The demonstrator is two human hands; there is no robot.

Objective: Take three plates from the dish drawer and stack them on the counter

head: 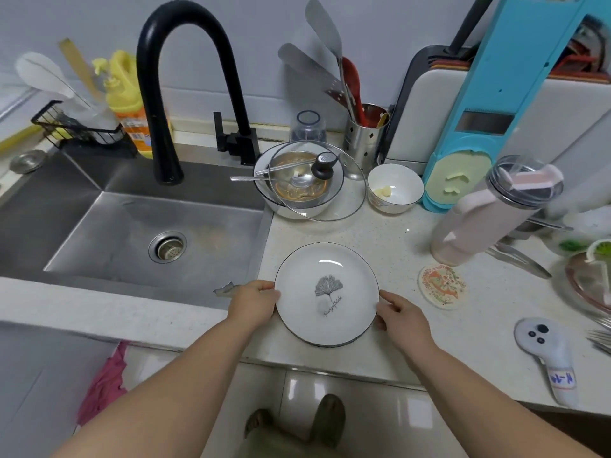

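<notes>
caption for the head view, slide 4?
Both hands hold a leaf-print plate on the counter beside the sink.

White plate point(326, 294) with dark rim and grey leaf motif; black faucet point(165, 94); yellow bottle point(127, 90); turquoise slicer point(502, 104); round coaster point(443, 285) patterned apparently in orange and green.

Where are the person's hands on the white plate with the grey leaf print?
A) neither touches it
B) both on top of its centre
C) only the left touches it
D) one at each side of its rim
D: the left hand and right hand sit at opposite sides of the rim of the white plate with the grey leaf print on the speckled counter.
</notes>
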